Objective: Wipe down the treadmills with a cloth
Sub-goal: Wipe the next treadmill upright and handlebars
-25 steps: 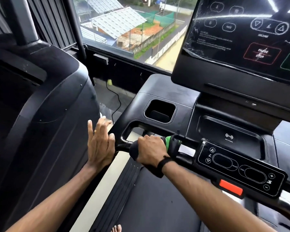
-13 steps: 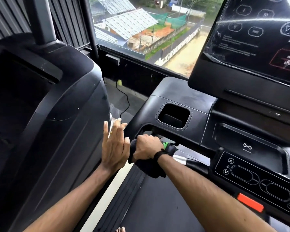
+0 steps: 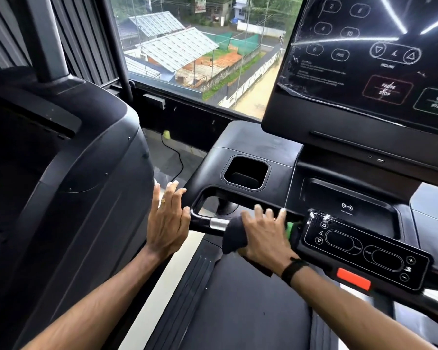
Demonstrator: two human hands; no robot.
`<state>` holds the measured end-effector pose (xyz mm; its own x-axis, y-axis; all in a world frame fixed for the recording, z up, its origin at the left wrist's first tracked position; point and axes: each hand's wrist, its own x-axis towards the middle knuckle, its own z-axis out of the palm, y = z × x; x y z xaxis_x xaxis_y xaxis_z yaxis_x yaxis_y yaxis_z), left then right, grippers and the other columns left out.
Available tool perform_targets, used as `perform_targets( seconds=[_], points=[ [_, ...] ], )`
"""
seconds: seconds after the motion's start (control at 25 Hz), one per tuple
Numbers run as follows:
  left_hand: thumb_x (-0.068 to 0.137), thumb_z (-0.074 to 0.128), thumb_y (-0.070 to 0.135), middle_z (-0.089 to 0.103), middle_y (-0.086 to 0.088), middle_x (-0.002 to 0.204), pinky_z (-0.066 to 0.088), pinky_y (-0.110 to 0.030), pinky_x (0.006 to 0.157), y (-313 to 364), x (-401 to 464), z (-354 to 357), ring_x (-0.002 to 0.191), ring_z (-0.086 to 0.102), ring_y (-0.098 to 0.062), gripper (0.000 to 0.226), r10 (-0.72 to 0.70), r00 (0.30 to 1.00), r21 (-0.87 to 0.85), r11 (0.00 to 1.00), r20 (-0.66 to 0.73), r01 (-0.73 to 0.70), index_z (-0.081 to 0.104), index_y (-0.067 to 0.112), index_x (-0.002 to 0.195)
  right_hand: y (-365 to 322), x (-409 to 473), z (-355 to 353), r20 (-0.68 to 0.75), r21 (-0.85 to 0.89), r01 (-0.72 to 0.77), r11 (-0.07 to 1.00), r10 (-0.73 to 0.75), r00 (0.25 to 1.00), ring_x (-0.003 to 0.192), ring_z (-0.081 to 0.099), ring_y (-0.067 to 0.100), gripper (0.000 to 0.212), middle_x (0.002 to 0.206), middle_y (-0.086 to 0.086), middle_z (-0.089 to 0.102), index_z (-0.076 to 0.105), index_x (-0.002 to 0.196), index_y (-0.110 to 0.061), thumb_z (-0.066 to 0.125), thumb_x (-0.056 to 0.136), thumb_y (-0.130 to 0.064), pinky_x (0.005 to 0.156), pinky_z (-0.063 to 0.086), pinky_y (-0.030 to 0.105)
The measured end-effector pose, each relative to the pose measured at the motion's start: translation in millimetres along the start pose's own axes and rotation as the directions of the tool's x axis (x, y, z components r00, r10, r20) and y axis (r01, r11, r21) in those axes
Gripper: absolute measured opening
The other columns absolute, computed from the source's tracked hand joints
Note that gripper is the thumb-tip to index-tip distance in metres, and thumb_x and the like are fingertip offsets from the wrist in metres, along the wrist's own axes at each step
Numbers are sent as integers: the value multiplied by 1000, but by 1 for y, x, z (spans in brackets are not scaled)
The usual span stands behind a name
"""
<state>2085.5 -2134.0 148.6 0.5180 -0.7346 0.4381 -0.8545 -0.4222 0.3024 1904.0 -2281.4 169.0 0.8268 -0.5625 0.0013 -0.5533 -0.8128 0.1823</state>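
Two treadmills (image 3: 253, 152) stand side by side, a narrow floor gap between. One dark cloth (image 3: 234, 233) wraps the handlebar (image 3: 208, 223) under the right hand (image 3: 266, 236), its grip loosely closed; left hand (image 3: 168, 223) flat, empty.

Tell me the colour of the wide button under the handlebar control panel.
Orange-red: the wide rectangular button, below the black control panel, shows best in the head view.

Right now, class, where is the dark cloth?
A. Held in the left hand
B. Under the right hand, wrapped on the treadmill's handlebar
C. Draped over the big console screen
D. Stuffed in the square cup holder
B: the dark cloth is pressed round the handlebar by the right hand, while the left hand is flat and empty and the cup holder holds no cloth.
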Motion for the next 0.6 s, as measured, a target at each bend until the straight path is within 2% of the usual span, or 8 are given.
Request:
perform_targets(
  seconds=[0.04,0.08,0.16,0.2,0.28,0.44,0.52,0.6],
  points=[
    [93,27,18,53,-20,133,15,-57,121,-1,0,1,132,48,-31,43,-1,1000,-9,1000,-7,1,51,-2,123,5,-8,3,-2,-60,-30,998,30,1000,87,60,36,85,101,14,60,56,113,-14,85,47,-58,90,41,59],
    [93,27,18,53,-20,132,15,-56,122,-2,0,1,133,48,-31,43,-2,1000,-18,1000,-11,2,51,-2,122,8,-15,6,0,-90,-31,995,31,1000,81,61,34,83,94,14,61,58,109,-12,88,44,-55,83,46,55],
    [93,27,17,52,-19,132,14,-55,122,-3,0,2,134,46,-30,43,6,1000,-24,1000,-13,-6,51,-3,122,11,-15,4,-7,-62,-3,998,3,1000,65,62,28,58,75,6,62,55,87,-15,89,48,-42,59,47,38],
    [93,27,17,52,-19,133,13,-55,123,-3,0,3,134,46,-30,43,10,1000,-25,1000,-10,-10,51,-2,122,11,-10,-1,7,-28,23,999,-23,1000,65,64,26,48,73,3,63,50,83,-18,85,57,-39,55,43,34],
    [93,27,18,52,-19,135,12,-53,123,-4,2,5,135,45,-29,43,3,1000,-33,999,-7,-3,50,-1,124,14,1,-7,33,34,75,997,-76,997,74,67,27,39,80,2,66,42,84,-20,73,71,-40,58,38,33],
    [93,28,19,52,-18,135,9,-50,125,-6,1,9,136,45,-28,43,-32,999,-71,997,-18,31,50,-1,124,16,10,-15,124,126,102,987,-118,985,81,66,29,40,86,4,66,46,84,-19,72,69,-46,64,38,33],
    [92,29,18,53,-17,135,9,-51,125,-7,0,9,133,47,-28,41,-54,998,-116,992,-39,50,51,0,122,10,11,-13,105,145,72,987,-87,991,78,65,29,40,83,3,66,46,82,-20,73,67,-45,63,38,33],
    [91,31,15,53,-15,134,9,-51,124,-8,0,8,131,49,-28,39,-94,994,-159,984,-57,84,51,0,120,0,6,-9,37,73,67,995,-69,997,66,64,25,44,73,0,64,43,78,-21,78,64,-44,55,36,31]
  ],
)
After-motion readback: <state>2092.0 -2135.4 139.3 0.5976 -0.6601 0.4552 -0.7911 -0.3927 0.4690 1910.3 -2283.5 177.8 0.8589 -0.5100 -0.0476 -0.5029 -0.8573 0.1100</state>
